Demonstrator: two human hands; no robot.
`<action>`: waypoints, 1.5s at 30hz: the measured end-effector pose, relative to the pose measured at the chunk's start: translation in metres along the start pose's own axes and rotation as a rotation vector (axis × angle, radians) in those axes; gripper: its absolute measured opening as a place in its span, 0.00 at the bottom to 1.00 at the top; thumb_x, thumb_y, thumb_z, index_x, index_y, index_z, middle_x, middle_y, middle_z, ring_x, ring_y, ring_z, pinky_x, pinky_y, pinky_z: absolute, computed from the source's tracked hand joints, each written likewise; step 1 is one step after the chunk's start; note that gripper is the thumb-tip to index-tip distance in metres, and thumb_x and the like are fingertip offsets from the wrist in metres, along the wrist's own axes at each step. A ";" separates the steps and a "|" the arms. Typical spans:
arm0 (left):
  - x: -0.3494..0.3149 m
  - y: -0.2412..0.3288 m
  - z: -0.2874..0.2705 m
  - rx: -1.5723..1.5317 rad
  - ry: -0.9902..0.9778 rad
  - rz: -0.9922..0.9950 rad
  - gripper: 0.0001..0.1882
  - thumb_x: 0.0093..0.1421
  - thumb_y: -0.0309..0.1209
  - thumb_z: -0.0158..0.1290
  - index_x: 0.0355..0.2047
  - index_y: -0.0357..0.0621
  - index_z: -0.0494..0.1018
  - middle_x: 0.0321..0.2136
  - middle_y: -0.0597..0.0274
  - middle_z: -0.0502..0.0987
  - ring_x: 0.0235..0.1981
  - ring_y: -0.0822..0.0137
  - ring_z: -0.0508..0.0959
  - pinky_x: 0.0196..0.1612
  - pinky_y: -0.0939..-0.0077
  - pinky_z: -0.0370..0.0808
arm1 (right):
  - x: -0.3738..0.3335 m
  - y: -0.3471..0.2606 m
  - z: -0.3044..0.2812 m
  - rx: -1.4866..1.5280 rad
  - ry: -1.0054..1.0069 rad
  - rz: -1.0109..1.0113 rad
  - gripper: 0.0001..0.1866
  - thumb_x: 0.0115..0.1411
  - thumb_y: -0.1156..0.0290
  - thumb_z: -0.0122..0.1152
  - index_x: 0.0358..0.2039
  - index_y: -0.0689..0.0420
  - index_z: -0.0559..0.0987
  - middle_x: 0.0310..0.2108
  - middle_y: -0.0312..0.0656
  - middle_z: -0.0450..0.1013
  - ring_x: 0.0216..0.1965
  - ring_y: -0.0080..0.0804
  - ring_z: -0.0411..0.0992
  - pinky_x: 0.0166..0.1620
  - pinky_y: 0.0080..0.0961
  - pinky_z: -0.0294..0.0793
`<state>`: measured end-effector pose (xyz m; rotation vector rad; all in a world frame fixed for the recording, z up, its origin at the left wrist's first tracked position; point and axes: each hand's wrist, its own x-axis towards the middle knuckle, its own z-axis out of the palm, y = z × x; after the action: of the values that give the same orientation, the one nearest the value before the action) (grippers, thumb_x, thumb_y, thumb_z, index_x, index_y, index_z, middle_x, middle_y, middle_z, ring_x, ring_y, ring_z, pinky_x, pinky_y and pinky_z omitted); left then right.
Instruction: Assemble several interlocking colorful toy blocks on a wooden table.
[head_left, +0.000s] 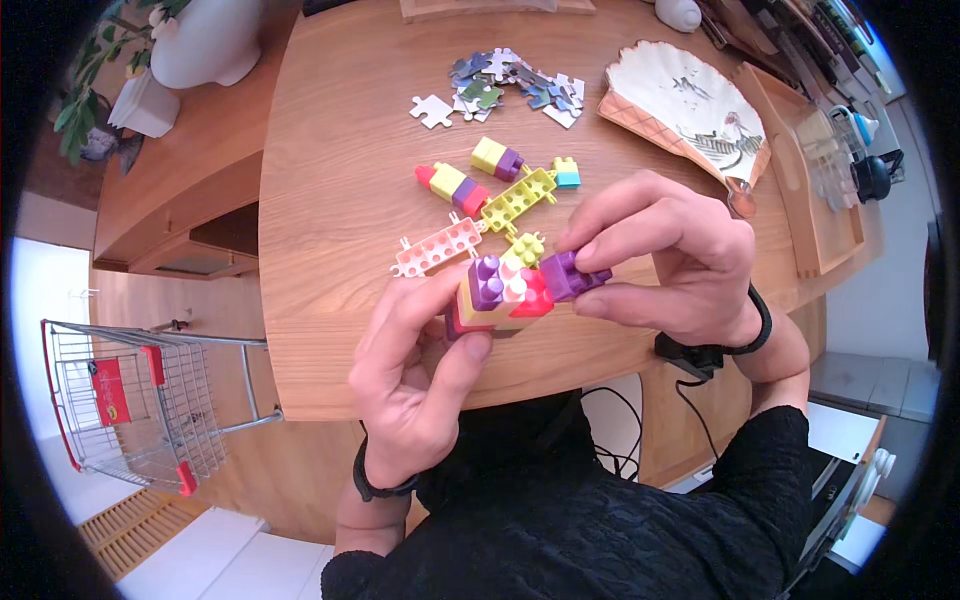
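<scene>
Left to right, I see a wire shopping cart [160, 400] well to the left of the hands; the left hand [415, 375], partly closed, grips a stack of coloured blocks [513, 290] between thumb and fingers; just beyond it lie a pink base [440, 248] and a lime base [518, 200]; farther beyond, jigsaw pieces [520, 88]; between the hands, a purple block [568, 278] meets the stack's red part, though I cannot tell whether they are joined; the right hand [685, 250] pinches that block, thumb and fingertips closed to its width; beyond it, a fan-shaped dish [680, 105].
</scene>
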<state>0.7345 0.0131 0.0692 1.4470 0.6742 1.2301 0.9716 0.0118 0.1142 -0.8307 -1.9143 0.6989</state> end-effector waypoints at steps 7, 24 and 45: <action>0.002 0.002 -0.001 0.108 -0.047 0.018 0.20 0.57 0.20 0.56 0.51 0.32 0.72 0.40 0.56 0.74 0.39 0.69 0.73 0.41 0.79 0.68 | 0.001 0.000 0.003 -0.010 0.044 -0.003 0.18 0.44 0.79 0.75 0.38 0.63 0.81 0.38 0.49 0.77 0.37 0.32 0.78 0.40 0.25 0.79; 0.004 0.005 -0.009 0.117 -0.175 -0.041 0.21 0.56 0.22 0.59 0.51 0.28 0.72 0.37 0.54 0.75 0.38 0.68 0.74 0.43 0.78 0.70 | -0.003 0.001 0.007 0.106 0.098 0.140 0.15 0.45 0.78 0.76 0.36 0.62 0.83 0.34 0.44 0.79 0.33 0.28 0.79 0.36 0.20 0.80; 0.004 0.005 -0.011 0.087 -0.167 -0.044 0.20 0.59 0.24 0.57 0.50 0.27 0.72 0.35 0.55 0.74 0.36 0.69 0.72 0.42 0.79 0.69 | -0.005 -0.006 0.010 0.248 0.084 0.327 0.15 0.42 0.80 0.78 0.30 0.67 0.81 0.33 0.50 0.79 0.36 0.35 0.80 0.41 0.28 0.80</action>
<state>0.7246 0.0194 0.0746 1.5788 0.6483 1.0445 0.9631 0.0034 0.1120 -1.0063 -1.5920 1.0581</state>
